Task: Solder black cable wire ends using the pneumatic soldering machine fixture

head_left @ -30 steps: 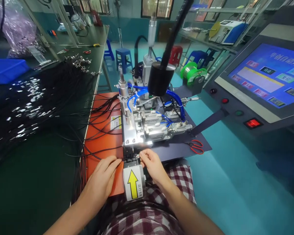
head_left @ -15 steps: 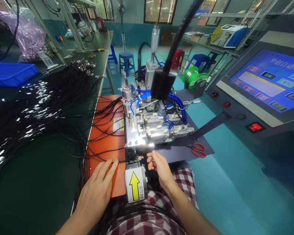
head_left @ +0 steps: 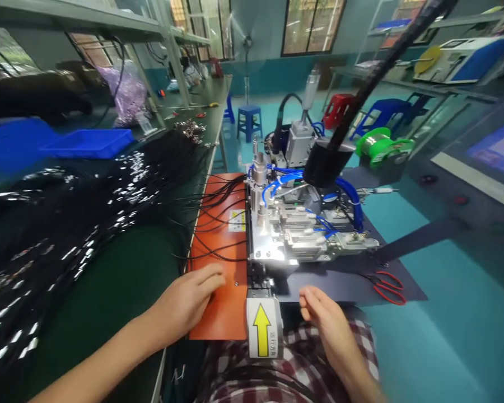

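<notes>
My left hand (head_left: pixel 193 298) hovers over the front part of the orange plate (head_left: pixel 218 319). Its fingers stretch to the right, close together and slightly blurred, with nothing visible in them. On the right of the arrow-marked cover (head_left: pixel 262 327), my right hand (head_left: pixel 325 316) is closed, thumb against curled fingers, and no object shows in it. Between the hands stands the front of a metal machine (head_left: pixel 273 246) with cylinders and blue air tubes. Several thin black cables (head_left: pixel 218 254) cross the plate from the left, their ends running into the machine's edge.
A large heap of black cables (head_left: pixel 121 190) covers the bench at left, beside blue trays (head_left: pixel 92 143). Red-handled scissors (head_left: pixel 390 288) lie on the machine's dark base. A black lamp head (head_left: pixel 327 162) overhangs the machine; a green wire spool (head_left: pixel 382 146) and screen (head_left: pixel 498 148) are at right.
The view has turned left. My left hand has drawn back from the front cable, which no longer lies at its fingertips. My right hand has moved away from the machine's front, to the right.
</notes>
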The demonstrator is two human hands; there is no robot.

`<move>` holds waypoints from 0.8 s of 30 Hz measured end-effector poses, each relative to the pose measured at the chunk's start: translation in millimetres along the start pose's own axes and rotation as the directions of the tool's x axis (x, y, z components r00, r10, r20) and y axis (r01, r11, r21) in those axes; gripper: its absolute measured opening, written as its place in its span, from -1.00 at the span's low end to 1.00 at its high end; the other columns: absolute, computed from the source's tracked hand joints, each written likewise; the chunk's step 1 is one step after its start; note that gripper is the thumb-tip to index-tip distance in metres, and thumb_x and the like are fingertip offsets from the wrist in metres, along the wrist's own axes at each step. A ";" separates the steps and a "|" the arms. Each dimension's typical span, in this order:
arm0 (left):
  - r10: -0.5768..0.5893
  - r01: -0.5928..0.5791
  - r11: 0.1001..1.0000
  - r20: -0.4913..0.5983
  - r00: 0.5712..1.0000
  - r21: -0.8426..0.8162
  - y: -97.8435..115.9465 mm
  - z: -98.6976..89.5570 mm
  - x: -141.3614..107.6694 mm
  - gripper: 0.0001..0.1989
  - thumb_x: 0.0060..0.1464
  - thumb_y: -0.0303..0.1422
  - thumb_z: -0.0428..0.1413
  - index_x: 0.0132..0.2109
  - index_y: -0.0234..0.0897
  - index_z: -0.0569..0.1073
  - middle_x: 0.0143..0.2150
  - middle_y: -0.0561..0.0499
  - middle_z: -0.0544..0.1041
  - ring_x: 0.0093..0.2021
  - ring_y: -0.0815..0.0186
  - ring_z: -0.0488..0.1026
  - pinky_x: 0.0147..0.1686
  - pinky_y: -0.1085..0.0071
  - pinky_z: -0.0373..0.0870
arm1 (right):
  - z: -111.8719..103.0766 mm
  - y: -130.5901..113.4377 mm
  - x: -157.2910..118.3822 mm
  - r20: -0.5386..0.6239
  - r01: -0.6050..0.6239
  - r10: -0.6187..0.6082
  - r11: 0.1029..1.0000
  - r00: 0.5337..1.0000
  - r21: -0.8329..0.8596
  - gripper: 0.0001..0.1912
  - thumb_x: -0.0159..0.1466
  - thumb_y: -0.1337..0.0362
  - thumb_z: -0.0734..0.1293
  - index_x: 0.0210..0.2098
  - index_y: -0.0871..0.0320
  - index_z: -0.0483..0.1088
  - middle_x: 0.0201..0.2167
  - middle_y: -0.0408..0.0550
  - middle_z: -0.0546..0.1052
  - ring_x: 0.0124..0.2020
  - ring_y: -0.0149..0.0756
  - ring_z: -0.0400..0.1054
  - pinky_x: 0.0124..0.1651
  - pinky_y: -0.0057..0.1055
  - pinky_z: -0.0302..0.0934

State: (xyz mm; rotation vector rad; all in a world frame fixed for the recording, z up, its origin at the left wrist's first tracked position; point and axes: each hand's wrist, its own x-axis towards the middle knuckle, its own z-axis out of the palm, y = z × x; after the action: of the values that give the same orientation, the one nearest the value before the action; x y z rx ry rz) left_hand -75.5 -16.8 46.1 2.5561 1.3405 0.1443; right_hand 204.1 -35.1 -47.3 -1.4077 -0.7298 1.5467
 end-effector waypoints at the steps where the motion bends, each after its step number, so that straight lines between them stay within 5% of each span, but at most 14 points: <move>1: 0.052 -0.053 0.998 0.061 0.997 0.021 -2.2 -8.4 -6.1 -0.65 0.14 -0.60 -0.20 -0.11 -0.22 0.39 -0.04 -0.05 0.44 -0.07 0.31 0.41 -0.05 0.37 0.33 | -2.8 -0.8 -1.6 -0.002 -0.004 0.004 1.000 1.000 0.001 -0.69 0.12 0.03 0.37 -0.47 0.17 0.37 -0.55 -0.20 0.32 -0.56 -0.45 0.12 -0.46 -0.50 0.04; 5: 0.109 -0.135 0.979 0.175 0.979 0.149 -16.7 -25.4 -22.2 -0.73 0.05 -0.63 -0.07 -0.25 -0.21 0.41 -0.23 -0.01 0.47 -0.10 0.26 0.40 0.11 0.27 0.18 | -8.7 -4.3 -5.6 -0.009 -0.034 0.034 0.999 0.999 -0.009 -0.68 0.08 0.00 0.39 -0.47 0.16 0.39 -0.55 -0.18 0.32 -0.56 -0.42 0.11 -0.49 -0.49 0.04; 10: 0.197 -0.236 0.964 0.270 0.942 0.122 -32.5 -41.8 -12.9 -0.77 0.11 -0.58 -0.08 -0.35 -0.22 0.41 -0.33 -0.01 0.45 -0.21 0.26 0.40 -0.01 0.33 0.28 | -8.3 -12.0 -8.0 0.007 0.005 -0.005 0.999 1.000 -0.035 -0.68 0.09 -0.01 0.37 -0.47 0.14 0.38 -0.55 -0.17 0.32 -0.55 -0.40 0.12 -0.47 -0.48 0.08; 14: 0.149 -0.148 0.989 0.101 0.984 -0.023 -27.9 -53.7 -4.8 -0.72 0.21 -0.51 -0.15 -0.17 -0.21 0.44 -0.25 -0.03 0.48 -0.22 0.29 0.42 -0.16 0.39 0.34 | -4.6 -18.7 -18.6 -0.004 0.086 -0.087 0.986 0.996 -0.143 -0.70 0.12 0.02 0.35 -0.49 0.13 0.38 -0.58 -0.18 0.33 -0.56 -0.41 0.15 -0.47 -0.48 0.10; 18: 0.002 -0.041 0.966 -0.148 0.989 -0.255 -3.8 -31.3 -6.5 -0.77 0.23 -0.47 -0.13 -0.10 -0.23 0.39 -0.22 -0.04 0.47 -0.21 0.31 0.43 -0.21 0.43 0.35 | 15.9 -27.1 -38.6 0.185 0.106 -0.076 0.983 0.980 -0.153 -0.77 0.10 0.18 0.39 -0.25 0.09 0.43 -0.46 -0.15 0.42 -0.52 -0.39 0.25 -0.44 -0.47 0.18; 21: -0.048 -0.001 0.927 -0.121 0.992 -0.375 16.1 -1.4 -12.6 -0.82 0.22 -0.48 -0.10 -0.10 -0.22 0.35 -0.23 -0.01 0.46 -0.24 0.34 0.43 -0.24 0.49 0.35 | 32.8 -31.9 -45.2 0.276 0.083 -0.077 0.997 0.958 -0.008 -0.60 0.04 0.31 0.42 -0.10 0.06 0.38 -0.35 -0.13 0.47 -0.48 -0.43 0.28 -0.37 -0.46 0.22; 24: -0.107 0.077 0.900 -0.046 0.993 -0.429 30.0 18.6 -15.4 -0.84 0.23 -0.45 -0.09 -0.11 -0.20 0.34 -0.25 0.00 0.46 -0.27 0.34 0.45 -0.28 0.50 0.36 | 41.0 -33.2 -42.6 0.236 0.048 -0.069 0.994 0.969 0.096 -0.82 0.09 0.30 0.39 -0.28 0.14 0.41 -0.54 -0.18 0.44 -0.53 -0.44 0.28 -0.41 -0.48 0.21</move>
State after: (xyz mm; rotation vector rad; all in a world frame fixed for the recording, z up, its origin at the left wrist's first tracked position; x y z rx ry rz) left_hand -56.7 -49.1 36.6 2.1330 1.2821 0.4585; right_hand 169.6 -53.3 8.2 -1.1361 -0.8271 1.6987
